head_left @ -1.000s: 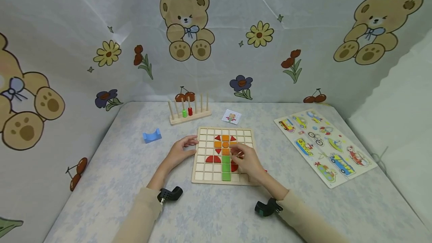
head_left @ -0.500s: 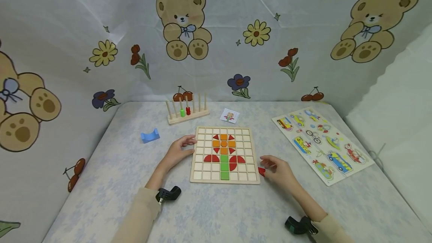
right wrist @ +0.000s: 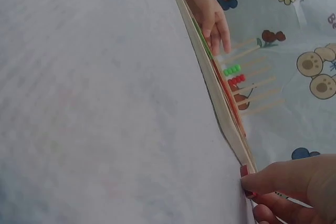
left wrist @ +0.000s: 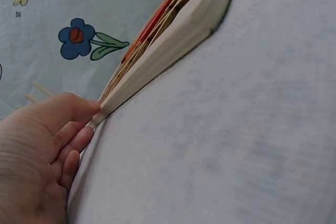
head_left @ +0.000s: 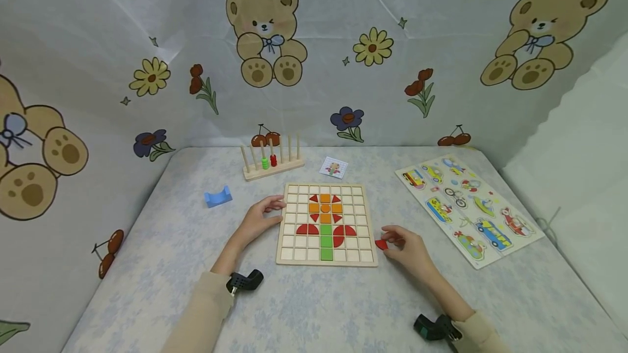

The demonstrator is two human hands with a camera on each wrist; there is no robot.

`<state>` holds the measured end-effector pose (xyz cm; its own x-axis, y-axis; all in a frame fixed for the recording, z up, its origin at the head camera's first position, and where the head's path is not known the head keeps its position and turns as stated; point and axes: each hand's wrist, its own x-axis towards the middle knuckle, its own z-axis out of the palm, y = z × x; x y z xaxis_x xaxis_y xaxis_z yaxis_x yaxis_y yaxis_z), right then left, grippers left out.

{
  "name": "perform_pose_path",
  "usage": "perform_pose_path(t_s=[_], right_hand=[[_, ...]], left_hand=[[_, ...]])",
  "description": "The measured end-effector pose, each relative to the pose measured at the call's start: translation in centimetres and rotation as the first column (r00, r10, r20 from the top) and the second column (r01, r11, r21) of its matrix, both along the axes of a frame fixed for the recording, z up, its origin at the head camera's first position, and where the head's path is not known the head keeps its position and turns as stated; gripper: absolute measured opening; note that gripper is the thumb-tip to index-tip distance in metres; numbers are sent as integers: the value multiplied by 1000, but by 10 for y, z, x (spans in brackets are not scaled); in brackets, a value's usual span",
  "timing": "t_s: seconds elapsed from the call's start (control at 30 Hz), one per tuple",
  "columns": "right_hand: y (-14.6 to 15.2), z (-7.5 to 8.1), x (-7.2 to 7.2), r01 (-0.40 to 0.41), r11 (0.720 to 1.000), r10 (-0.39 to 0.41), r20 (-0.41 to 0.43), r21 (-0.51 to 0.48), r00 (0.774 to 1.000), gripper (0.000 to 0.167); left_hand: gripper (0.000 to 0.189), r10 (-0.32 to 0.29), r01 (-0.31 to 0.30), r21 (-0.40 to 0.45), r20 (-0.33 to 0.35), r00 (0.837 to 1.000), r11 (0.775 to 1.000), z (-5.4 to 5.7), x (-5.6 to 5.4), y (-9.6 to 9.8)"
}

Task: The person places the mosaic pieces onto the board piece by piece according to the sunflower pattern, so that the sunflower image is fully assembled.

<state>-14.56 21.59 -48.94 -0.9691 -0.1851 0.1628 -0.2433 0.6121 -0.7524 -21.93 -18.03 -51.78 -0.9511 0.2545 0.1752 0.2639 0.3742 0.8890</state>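
A wooden grid board (head_left: 326, 263) lies in the middle of the table, its cells holding orange, green and red tiles in a flower-like pattern. My left hand (head_left: 259, 219) rests at the board's left edge, thumb and fingertips against the rim in the left wrist view. Beside the lower right edge, my right hand (head_left: 408, 249) pinches a red quarter-circle tile (head_left: 380, 244) low over the table. Red quarter tiles (head_left: 307, 230) sit left of the green stem (head_left: 326, 241), and several more (head_left: 343, 235) on its right. The right wrist view shows the thumb against the red tile (right wrist: 244, 171).
Behind the board stand a wooden peg rack (head_left: 275, 169) with green and red beads and a small pattern card (head_left: 334, 168). A blue curved block (head_left: 218, 197) lies at the left. To the right is a white picture puzzle board (head_left: 471, 210). A bear-print cloth (head_left: 314, 108) hangs behind.
My right hand has moved from over the board to the tile at its right, leaving a red quarter in the right-hand pattern. The tile has since shifted slightly. My left hand stays at the edge.
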Motion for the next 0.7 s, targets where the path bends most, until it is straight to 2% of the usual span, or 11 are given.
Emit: perform_pose_path(t_s=[0.23,0.4,0.6,0.7], right_hand=[[2,0,-3,40,999,-40,6,-10,999,42],[-2,5,-3,44,999,-44,-1,-13,999,41],[-32,17,-5,-41,998,41,-4,-54,999,39],[-56,19,-7,-99,991,98,-18,-91,995,37]], left_hand=[[52,-12,11,18,63,998,1000,4,-1,0],[52,-7,5,16,78,997,1000,6,-1,1],[52,-12,11,19,60,998,1000,7,1,1],[52,-11,9,23,78,997,1000,8,1,1]])
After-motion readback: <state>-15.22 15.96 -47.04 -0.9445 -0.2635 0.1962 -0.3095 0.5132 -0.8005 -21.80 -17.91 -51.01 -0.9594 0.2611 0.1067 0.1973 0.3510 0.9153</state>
